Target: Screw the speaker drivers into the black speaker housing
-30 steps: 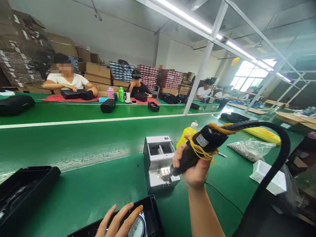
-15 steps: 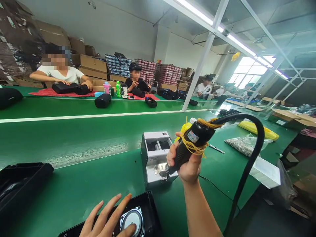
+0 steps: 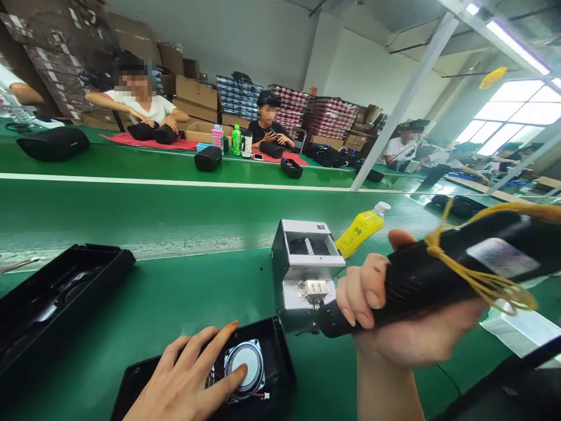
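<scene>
My left hand (image 3: 193, 368) lies spread across a black speaker housing (image 3: 280, 362) on the green bench, its thumb resting on the round speaker driver (image 3: 245, 365) inside. A short wire with a small white plug shows beside the driver. In my right hand (image 3: 416, 333) is a black electric screwdriver (image 3: 442, 275), my fingers wrapped round its body, with yellow bands tied about it. Its nose points left and down, near the front of a grey screw feeder (image 3: 313, 263); whether the two touch I cannot tell, and the bit's end is hard to make out.
Another black housing (image 3: 65, 298) lies at the left. A yellow drink bottle (image 3: 359, 231) stands leaning in view behind the feeder. Across the bench, co-workers sit with black speakers (image 3: 208, 158) around them. A slanted white post (image 3: 403, 105) rises at the bench's far side.
The screwdriver has swung from steeply tilted to nearly level and come closer to the camera, towards the right. My left hand stays on the housing. The view has turned, revealing more of the bottle.
</scene>
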Demonstrator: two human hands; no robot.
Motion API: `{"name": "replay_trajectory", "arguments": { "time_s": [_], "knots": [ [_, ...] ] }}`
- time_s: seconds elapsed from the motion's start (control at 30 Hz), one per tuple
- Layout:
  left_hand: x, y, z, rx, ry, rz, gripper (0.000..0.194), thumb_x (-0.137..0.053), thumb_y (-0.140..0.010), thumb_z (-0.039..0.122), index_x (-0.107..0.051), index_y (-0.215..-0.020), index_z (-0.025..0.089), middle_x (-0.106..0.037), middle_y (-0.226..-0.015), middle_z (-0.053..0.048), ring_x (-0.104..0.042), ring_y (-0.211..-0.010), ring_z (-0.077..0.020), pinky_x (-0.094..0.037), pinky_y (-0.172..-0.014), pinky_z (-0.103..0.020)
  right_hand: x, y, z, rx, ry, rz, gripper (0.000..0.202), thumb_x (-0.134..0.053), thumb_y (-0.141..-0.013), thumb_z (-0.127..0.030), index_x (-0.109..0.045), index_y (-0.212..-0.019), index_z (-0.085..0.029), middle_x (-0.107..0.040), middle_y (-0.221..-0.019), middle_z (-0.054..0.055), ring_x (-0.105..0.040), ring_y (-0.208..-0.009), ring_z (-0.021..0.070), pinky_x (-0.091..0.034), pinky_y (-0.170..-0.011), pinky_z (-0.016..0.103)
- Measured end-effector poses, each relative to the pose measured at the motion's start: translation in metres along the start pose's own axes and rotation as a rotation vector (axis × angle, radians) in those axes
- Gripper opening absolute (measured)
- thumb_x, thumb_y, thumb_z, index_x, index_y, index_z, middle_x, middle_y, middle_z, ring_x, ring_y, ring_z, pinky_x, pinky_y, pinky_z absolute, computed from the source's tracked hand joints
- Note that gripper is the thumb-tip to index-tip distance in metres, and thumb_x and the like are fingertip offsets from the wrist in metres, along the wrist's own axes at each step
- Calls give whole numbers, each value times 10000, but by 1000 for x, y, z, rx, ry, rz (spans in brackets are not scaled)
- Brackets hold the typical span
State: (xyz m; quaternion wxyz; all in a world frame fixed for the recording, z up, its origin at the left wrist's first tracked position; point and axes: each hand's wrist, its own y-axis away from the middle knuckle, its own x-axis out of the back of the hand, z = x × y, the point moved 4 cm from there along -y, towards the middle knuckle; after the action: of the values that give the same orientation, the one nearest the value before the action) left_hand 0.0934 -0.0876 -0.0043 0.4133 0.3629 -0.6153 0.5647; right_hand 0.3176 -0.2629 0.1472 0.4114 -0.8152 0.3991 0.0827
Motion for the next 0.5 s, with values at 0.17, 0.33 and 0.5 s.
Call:
{"name": "replay_trajectory", "arguments": {
  "time_s": [0.17,0.33,0.5],
  "knots": [
    [9,-4,6,43,95,-36,607,-795,-822,321,-663,-1406,423,-461,-1742,-92,-518,-1469,-388,-446,-1110,-582,-20,24,5,-155,-121,-81,583,-556,-1045,-776,-804,-1295,-311,-522,-592,-51,-349,-349,92,-466,-356,205],
    [20,-11,9,89,163,-59,588,-777,-834,345,-670,-1402,451,-510,-1718,-31,-550,-1447,-346,-435,-1131,-546,-24,50,23,-321,-155,-119,612,-431,-1069,-798,-802,-1283,-362,-543,-589,-18,-457,-396,135,-506,-409,238],
    [22,-13,14,155,244,-50,601,-744,-792,287,-692,-1372,433,-499,-1723,-32,-534,-1457,-364,-395,-1153,-583,-21,65,41,-372,-116,-152,523,-457,-1089,-750,-767,-1309,-390,-553,-638,-38,-480,-420,127,-516,-431,226]
  ]
}}
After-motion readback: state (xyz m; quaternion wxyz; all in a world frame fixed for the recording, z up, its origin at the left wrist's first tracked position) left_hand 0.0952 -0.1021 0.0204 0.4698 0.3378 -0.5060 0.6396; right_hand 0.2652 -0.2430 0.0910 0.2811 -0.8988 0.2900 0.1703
